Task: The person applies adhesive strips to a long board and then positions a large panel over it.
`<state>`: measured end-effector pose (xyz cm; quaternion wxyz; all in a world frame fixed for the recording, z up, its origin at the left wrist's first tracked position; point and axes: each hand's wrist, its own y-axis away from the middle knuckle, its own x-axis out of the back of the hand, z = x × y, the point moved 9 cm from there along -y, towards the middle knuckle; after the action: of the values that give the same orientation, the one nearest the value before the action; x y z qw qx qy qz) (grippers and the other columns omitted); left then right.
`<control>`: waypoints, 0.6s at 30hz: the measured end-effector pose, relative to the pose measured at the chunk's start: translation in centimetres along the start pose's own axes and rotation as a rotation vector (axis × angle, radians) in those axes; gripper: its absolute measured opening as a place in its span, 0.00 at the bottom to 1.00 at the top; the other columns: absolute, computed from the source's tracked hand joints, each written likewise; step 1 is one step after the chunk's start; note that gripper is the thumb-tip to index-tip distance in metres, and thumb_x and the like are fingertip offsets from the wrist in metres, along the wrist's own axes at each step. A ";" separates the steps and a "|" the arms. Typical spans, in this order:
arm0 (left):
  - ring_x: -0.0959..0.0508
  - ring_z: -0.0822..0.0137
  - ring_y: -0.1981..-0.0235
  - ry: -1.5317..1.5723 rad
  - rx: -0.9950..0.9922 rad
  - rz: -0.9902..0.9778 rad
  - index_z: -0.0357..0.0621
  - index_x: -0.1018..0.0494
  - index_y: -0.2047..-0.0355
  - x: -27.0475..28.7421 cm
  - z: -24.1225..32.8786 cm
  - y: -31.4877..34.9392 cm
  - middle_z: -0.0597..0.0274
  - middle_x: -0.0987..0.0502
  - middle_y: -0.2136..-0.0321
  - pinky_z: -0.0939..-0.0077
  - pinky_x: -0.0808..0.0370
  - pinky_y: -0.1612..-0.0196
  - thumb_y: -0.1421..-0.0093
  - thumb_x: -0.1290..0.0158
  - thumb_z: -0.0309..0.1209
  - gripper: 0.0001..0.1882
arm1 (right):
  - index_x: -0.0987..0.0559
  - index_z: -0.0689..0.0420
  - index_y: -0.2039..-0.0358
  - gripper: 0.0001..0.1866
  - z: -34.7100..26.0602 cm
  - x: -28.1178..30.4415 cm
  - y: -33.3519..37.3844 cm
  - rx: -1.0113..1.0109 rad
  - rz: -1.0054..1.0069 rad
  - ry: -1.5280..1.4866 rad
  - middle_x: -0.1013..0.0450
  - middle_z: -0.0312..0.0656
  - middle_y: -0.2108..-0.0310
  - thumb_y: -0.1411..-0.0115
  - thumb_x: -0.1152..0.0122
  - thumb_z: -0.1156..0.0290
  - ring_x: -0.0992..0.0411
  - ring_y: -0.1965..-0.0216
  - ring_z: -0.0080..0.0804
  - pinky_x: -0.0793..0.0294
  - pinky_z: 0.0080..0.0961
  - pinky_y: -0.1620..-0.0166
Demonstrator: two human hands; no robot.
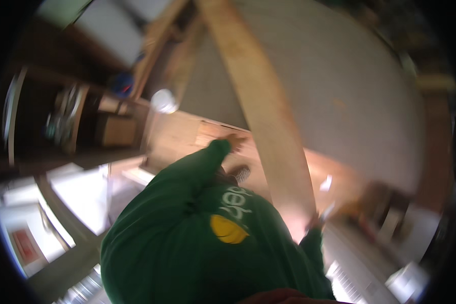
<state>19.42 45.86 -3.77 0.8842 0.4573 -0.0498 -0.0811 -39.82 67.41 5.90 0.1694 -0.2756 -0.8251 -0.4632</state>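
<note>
A wide grey panel (339, 91) fills the upper right of the view, and the picture is blurred from motion. In front of it, 1 long pale wooden plank (263, 111) runs from the top centre down to the lower right, and it leans across the grey panel. My green sweatshirt (187, 243) covers the lower middle of the view. Under the plank lies a light brown wooden surface (182, 134). My right hand (314, 222) is at the lower end of the plank and touches it; my fingers there are too blurred, so I cannot tell if they are closed around it. My left hand (234, 141) reaches out just beside the left edge of the plank, and its grip I also cannot tell. A small white round object (163, 100) sits further left.
</note>
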 end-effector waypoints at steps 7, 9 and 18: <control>0.27 0.68 0.80 -0.155 0.250 -0.046 0.44 0.30 0.59 -0.3 -7.0 2.6 0.61 0.26 0.76 0.75 0.33 0.81 0.35 0.52 0.48 0.19 | 0.23 0.52 0.50 0.34 9.3 6.3 -11.0 0.132 0.193 0.888 0.24 0.47 0.56 0.46 0.46 0.37 0.29 0.52 0.43 0.40 0.42 0.47; 0.23 0.62 0.72 -0.032 0.260 -0.071 0.46 0.32 0.50 8.3 -8.4 4.4 0.56 0.24 0.65 0.75 0.32 0.79 0.33 0.58 0.45 0.20 | 0.21 0.49 0.50 0.36 6.7 0.0 -10.4 0.024 0.152 0.526 0.25 0.45 0.50 0.48 0.47 0.33 0.32 0.43 0.42 0.47 0.44 0.37; 0.20 0.67 0.75 -0.743 -0.025 0.030 0.39 0.25 0.68 9.1 2.1 6.5 0.60 0.21 0.74 0.75 0.28 0.77 0.40 0.44 0.41 0.15 | 0.22 0.52 0.49 0.34 3.3 2.1 -3.7 0.020 0.307 0.519 0.27 0.39 0.47 0.47 0.45 0.38 0.33 0.44 0.40 0.51 0.47 0.36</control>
<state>28.69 46.11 2.88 0.8124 0.3850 -0.3730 -0.2294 -43.82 69.36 2.87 0.4453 -0.2677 -0.7076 -0.4789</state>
